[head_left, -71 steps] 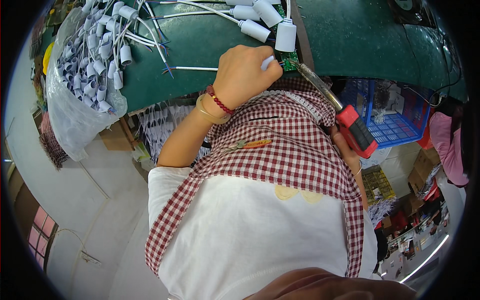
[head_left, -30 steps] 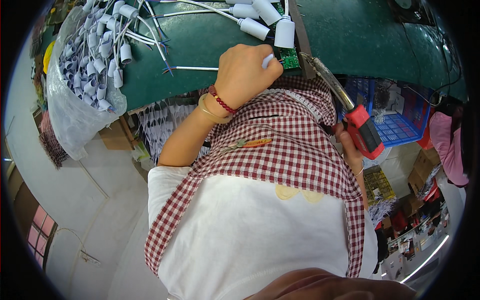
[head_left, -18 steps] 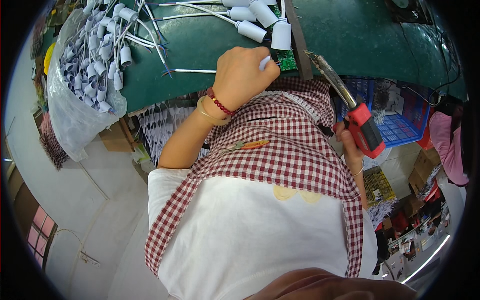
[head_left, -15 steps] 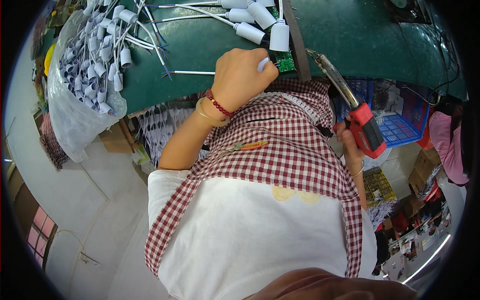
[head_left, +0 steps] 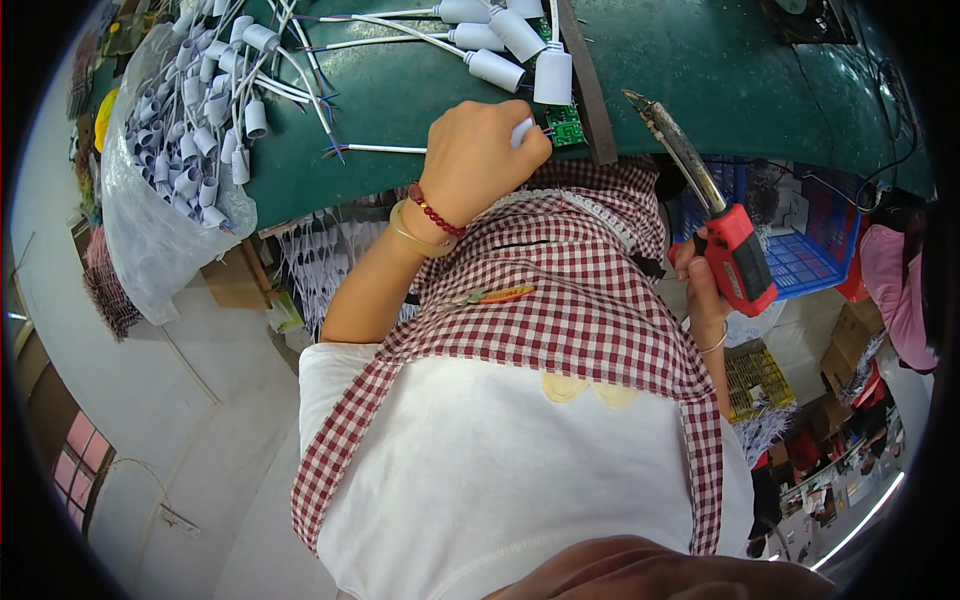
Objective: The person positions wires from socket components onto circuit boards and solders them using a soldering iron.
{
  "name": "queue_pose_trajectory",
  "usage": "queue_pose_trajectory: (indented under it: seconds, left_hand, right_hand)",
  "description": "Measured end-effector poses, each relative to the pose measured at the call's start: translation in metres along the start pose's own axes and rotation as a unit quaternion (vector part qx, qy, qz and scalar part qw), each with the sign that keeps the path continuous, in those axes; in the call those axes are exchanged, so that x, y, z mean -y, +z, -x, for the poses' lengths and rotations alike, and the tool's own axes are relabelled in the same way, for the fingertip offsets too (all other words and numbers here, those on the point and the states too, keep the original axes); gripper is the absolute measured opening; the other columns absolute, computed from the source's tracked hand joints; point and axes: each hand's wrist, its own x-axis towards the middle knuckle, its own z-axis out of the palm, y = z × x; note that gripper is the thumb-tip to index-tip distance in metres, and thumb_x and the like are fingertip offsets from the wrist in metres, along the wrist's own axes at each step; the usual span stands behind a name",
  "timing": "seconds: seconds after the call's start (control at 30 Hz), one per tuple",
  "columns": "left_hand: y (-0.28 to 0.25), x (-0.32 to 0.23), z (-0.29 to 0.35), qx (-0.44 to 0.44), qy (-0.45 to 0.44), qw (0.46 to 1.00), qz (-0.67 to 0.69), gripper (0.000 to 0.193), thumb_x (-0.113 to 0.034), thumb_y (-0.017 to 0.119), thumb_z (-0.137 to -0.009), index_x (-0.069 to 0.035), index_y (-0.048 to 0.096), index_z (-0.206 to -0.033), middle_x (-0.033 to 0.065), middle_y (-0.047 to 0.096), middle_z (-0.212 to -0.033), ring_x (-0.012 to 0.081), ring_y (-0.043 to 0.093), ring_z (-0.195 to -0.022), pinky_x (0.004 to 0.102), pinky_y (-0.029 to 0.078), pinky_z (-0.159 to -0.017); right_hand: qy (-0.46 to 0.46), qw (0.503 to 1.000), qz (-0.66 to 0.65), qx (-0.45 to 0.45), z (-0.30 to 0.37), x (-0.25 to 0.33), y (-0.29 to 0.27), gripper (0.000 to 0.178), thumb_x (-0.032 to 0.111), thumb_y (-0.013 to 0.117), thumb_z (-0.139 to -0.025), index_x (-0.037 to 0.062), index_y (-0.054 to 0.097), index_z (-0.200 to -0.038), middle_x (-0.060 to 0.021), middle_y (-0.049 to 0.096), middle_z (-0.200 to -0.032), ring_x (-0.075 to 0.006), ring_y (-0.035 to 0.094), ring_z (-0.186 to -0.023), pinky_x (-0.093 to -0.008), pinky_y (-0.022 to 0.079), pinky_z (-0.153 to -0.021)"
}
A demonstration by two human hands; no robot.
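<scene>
My left hand (head_left: 480, 155) is closed round a white cylindrical cable housing (head_left: 521, 132) at the table's near edge. Its white cable (head_left: 385, 150) runs out to the left and ends in bare wires. Thin wires lead from the housing to a green circuit board (head_left: 567, 127), which lies against a dark bar (head_left: 590, 100). Off to the right, my right hand (head_left: 704, 285) grips a red and black soldering gun (head_left: 738, 250). The gun's tip points up and left, apart from the board. Several more white housings (head_left: 494, 70) with cables lie just beyond my left hand, some over green boards.
A clear plastic bag (head_left: 135, 245) full of white housings sits at the left of the green table (head_left: 690, 50). Black cords (head_left: 890, 100) hang at the table's right. Below that side are a blue basket (head_left: 810, 262) and a yellow crate (head_left: 757, 380).
The soldering gun has shifted slightly right, its tip a little farther from the bar. My left hand keeps its grip on the housing at the board. The whole view has shifted slightly.
</scene>
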Motion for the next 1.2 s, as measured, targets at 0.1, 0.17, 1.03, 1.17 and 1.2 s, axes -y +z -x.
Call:
queue_pose_trajectory:
  seconds: [0.1,0.17,1.03,1.17,1.2]
  left_hand:
    - [0.0,0.001,0.001,-0.002,-0.002,1.0,-0.001,0.023,-0.024,0.056,-0.073,-0.002,0.058,-0.065,0.0188,0.055,-0.056,0.0375,0.055,-0.053,0.0413,0.044,-0.051]
    - [-0.001,0.001,0.001,-0.003,-0.005,1.0,0.0,0.023,-0.024,0.056,-0.073,-0.002,0.058,-0.065,0.0185,0.055,-0.056,0.0374,0.055,-0.053,0.0414,0.044,-0.051]
    - [0.025,-0.046,-0.023,-0.022,0.39,0.906,-0.162,0.011,-0.011,0.056,-0.072,-0.007,0.053,-0.081,0.0082,0.047,-0.086,0.0233,0.049,-0.081,0.0323,0.047,-0.069]
    - [0.032,-0.055,-0.039,-0.092,0.321,0.91,-0.247,0.01,-0.011,0.055,-0.074,-0.007,0.055,-0.084,0.0084,0.05,-0.089,0.0231,0.051,-0.081,0.0305,0.045,-0.063]
    - [0.035,-0.052,-0.043,-0.114,0.254,0.898,-0.339,0.012,-0.012,0.055,-0.075,-0.006,0.056,-0.085,0.0086,0.051,-0.091,0.0231,0.051,-0.08,0.031,0.044,-0.064]
  right_hand:
    - [-0.021,1.0,-0.007,-0.001,-0.001,-0.002,0.002,0.038,0.014,0.058,-0.087,-0.002,0.044,-0.119,-0.0089,0.051,-0.069,-0.0119,0.042,-0.056,-0.0251,0.036,-0.054]
    - [-0.022,1.0,-0.011,-0.001,-0.002,-0.002,0.003,0.038,0.014,0.058,-0.087,-0.002,0.044,-0.118,-0.009,0.051,-0.068,-0.012,0.042,-0.055,-0.025,0.036,-0.054]
    - [-0.2,0.968,-0.064,-0.14,-0.021,0.006,-0.019,0.027,0.008,0.054,-0.087,-0.0029,0.047,-0.111,-0.0086,0.05,-0.067,-0.0121,0.043,-0.054,-0.0252,0.039,-0.051]
    - [-0.226,0.958,-0.059,-0.166,-0.022,0.007,-0.026,0.026,0.009,0.054,-0.088,-0.0028,0.047,-0.111,-0.0086,0.05,-0.066,-0.0122,0.042,-0.052,-0.0258,0.039,-0.05]
    - [-0.234,0.955,-0.058,-0.17,-0.021,0.01,-0.028,0.026,0.009,0.054,-0.089,-0.0027,0.046,-0.111,-0.0085,0.05,-0.066,-0.0123,0.042,-0.052,-0.0261,0.039,-0.05]
